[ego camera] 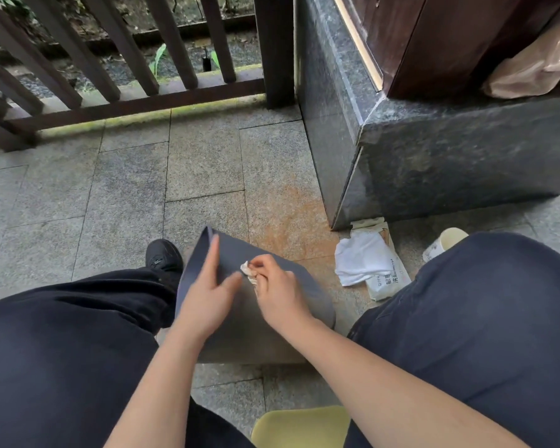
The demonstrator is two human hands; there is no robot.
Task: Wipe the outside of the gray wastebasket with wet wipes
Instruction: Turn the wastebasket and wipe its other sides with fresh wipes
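Observation:
The gray wastebasket point(291, 286) lies on its side on the stone floor between my knees, its rim pointing away to the upper left. My left hand point(207, 292) rests on its upper side near the rim with fingers straight. My right hand point(277, 286) pinches a small crumpled, soiled wet wipe point(247, 270) and presses it against the basket's outer wall. On the floor to the right lies the pack of wet wipes point(383, 279), with a white wipe point(359, 258) spread loosely over it.
A dark stone plinth point(450, 163) stands at the right, with a wooden railing point(126, 101) along the far edge. A white cup point(446, 244) sits by my right knee. My black shoe point(164, 257) is left of the basket. A yellow stool edge point(301, 425) shows below.

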